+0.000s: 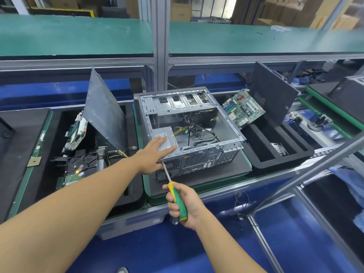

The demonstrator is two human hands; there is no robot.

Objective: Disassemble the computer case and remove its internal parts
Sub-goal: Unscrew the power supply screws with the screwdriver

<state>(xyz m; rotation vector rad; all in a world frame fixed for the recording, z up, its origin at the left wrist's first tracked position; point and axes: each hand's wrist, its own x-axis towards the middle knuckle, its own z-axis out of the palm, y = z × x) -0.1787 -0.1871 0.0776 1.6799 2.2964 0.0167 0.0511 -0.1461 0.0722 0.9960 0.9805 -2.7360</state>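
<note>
An open grey computer case [206,154] lies on its side on a black mat in the middle of the bench. Inside at its near left corner sits a silver power supply [167,134] with loose cables [197,131] beside it. My left hand [155,152] rests flat on the power supply, fingers straight. My right hand [183,203] grips a green and yellow screwdriver [178,201], whose tip touches the case's rear panel at the near left corner, just below my left hand.
A motherboard [243,108] leans in the black foam tray [275,156] on the right, with a dark side panel [273,95] behind it. A grey side panel [104,115], boards and a hard drive [82,164] fill the left tray. A slanted metal bar [315,166] crosses at right.
</note>
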